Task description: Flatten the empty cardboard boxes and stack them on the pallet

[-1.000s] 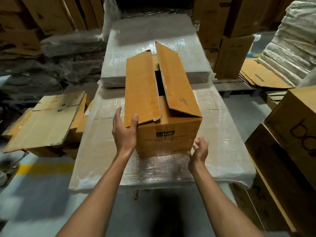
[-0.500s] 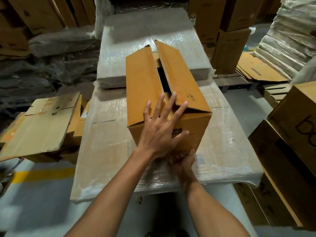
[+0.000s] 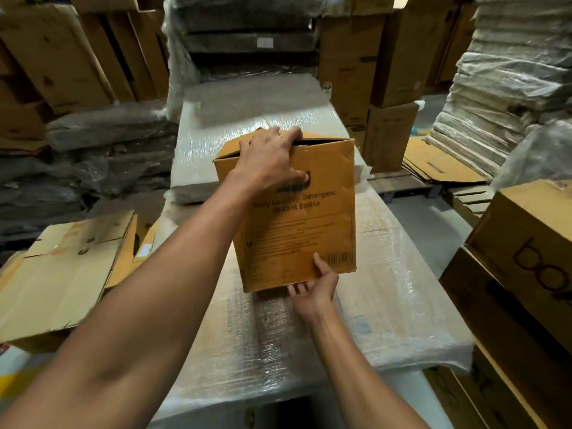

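A brown cardboard box with printed detergent text is tipped up on end, its printed face turned toward me, over a plastic-wrapped stack. My left hand grips its upper far edge, fingers curled over the rim. My right hand holds the lower near edge from beneath, thumb on the printed face. A dark gap shows along the box's top.
Flattened cardboard lies in a pile at the left. More flat sheets rest on a wooden pallet at the right. Large boxes stand close on the right; wrapped bundles and upright boxes fill the back.
The box has been tilted up from lying flat onto its end. My left hand moved from the top flaps to the far edge; my right hand went under the near edge.
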`<state>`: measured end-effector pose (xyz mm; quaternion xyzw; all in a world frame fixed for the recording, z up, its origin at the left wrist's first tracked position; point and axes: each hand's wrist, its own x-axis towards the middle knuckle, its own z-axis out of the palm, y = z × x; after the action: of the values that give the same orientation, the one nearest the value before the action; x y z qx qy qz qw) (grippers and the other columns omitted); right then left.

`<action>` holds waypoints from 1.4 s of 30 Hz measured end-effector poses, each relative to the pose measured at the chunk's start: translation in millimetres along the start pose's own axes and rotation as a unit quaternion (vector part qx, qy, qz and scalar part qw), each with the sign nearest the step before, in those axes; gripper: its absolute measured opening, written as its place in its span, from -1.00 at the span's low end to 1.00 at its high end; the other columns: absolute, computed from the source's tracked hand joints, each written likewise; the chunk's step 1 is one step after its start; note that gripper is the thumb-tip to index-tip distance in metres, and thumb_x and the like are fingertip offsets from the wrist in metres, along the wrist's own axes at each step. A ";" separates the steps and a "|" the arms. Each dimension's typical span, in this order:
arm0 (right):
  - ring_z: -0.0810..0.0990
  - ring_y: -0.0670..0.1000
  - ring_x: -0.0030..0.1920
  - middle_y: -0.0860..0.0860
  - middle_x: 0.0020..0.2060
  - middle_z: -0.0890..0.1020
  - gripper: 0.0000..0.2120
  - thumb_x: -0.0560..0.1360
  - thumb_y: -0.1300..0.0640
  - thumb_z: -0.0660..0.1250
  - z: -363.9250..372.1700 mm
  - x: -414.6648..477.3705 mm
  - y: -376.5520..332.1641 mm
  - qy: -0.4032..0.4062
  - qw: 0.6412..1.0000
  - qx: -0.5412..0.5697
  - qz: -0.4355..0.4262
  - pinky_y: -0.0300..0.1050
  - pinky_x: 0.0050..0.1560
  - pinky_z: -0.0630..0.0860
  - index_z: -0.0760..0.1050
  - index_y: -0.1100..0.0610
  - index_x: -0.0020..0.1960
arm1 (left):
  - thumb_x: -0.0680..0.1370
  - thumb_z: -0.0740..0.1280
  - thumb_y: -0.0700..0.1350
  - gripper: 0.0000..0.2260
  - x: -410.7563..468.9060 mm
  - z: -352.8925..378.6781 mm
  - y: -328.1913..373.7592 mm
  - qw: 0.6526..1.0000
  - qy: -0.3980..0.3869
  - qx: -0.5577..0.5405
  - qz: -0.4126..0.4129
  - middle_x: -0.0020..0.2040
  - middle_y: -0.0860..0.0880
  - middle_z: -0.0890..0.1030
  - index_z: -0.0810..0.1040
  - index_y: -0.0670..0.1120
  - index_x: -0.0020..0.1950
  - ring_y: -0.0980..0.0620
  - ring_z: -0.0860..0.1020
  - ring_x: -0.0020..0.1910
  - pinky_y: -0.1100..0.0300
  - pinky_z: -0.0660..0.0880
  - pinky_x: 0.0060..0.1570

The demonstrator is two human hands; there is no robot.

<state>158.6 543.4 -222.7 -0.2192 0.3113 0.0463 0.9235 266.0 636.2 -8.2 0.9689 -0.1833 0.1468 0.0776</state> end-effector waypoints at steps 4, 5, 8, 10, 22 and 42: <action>0.53 0.31 0.26 0.19 0.22 0.64 -0.35 0.43 0.12 0.50 6.1 -6.0 -1.4 -0.043 0.999 -0.001 0.014 0.52 0.33 0.33 0.36 -0.02 0.46 | 0.44 0.44 0.33 -0.37 1.0 1.9 -1.2 1.000 -0.003 0.011 0.016 0.26 -0.04 0.55 0.28 0.16 0.39 -0.12 0.49 0.24 -0.14 0.37 0.21; 0.53 0.33 0.27 0.20 0.22 0.64 -0.34 0.43 0.14 0.50 6.6 -6.4 -1.4 -0.056 0.998 0.005 0.014 0.56 0.31 0.33 0.35 -0.02 0.47 | 0.45 0.42 0.34 -0.37 -0.3 2.8 -1.3 1.000 0.000 0.018 0.019 0.27 -0.05 0.55 0.27 0.16 0.40 -0.13 0.49 0.24 -0.15 0.37 0.22; 0.57 0.34 0.26 0.21 0.21 0.66 -0.35 0.43 0.17 0.50 10.8 -17.3 -6.1 -0.093 0.996 0.015 -0.010 0.57 0.27 0.38 0.36 -0.01 0.47 | 0.48 0.37 0.35 -0.38 -6.1 0.3 -1.4 0.999 0.013 0.025 0.016 0.26 -0.07 0.56 0.26 0.13 0.42 -0.16 0.50 0.24 -0.19 0.33 0.27; 0.61 0.32 0.23 0.20 0.17 0.68 -0.36 0.44 0.20 0.49 17.4 -29.8 -14.5 -0.100 0.994 0.027 -0.041 0.51 0.29 0.41 0.36 -0.01 0.46 | 0.49 0.37 0.35 -0.38 -10.2 -7.0 0.3 1.000 0.026 0.009 0.009 0.25 -0.08 0.56 0.26 0.12 0.42 -0.18 0.50 0.23 -0.21 0.34 0.29; 0.38 0.10 0.30 -0.03 0.22 0.42 -0.21 0.34 0.00 0.58 85.7 -82.0 -159.8 0.055 0.720 -0.471 -0.507 0.15 0.37 0.22 0.23 -0.14 0.43 | 0.39 0.60 0.12 -0.38 -107.5 39.5 9.8 0.712 0.209 -0.594 -0.311 0.11 0.01 0.64 0.31 -0.01 0.24 0.03 0.67 -0.02 -0.10 0.63 0.09; 0.31 0.25 0.39 0.16 0.39 0.42 -0.30 0.48 0.03 0.48 106.5 -81.0 -126.2 -0.164 0.179 -0.794 -0.557 0.19 0.34 0.17 0.29 -0.15 0.55 | 0.62 0.36 0.03 -0.62 -199.7 219.9 103.6 0.408 -0.013 -0.821 -0.399 0.26 -0.10 0.64 0.42 -0.01 0.40 -0.05 0.59 0.26 -0.07 0.43 0.39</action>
<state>180.7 480.1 -51.4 -0.9385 -0.2543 -0.2234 0.0677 105.5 562.3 -268.5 0.4068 0.1908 -0.1337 0.8833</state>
